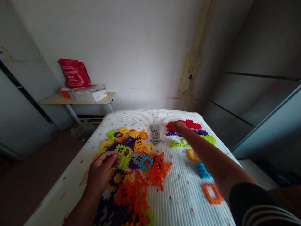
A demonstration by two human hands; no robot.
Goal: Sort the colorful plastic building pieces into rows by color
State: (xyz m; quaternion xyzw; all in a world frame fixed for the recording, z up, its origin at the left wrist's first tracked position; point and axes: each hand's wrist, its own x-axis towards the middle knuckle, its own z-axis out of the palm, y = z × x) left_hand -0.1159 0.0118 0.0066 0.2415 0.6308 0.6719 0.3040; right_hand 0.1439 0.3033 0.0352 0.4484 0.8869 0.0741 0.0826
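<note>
A white ribbed mattress (185, 188) lies strewn with colourful plastic interlocking puzzle pieces (131, 185).

A bare white plaster wall (131, 53) fills the far side of this dim room, with a tan strip of patching (191, 67) running down near the corner around a small wall socket (189, 76). Against it stands a narrow cream-topped table (55, 99) on pale metal legs, carrying a red paper bag (74, 73) and a white cardboard box (90, 95). Tall grey panelled wardrobe doors (258, 62) flank the white ribbed bed (183, 194), and dark brown flooring (35, 179) shows on its left.
</note>
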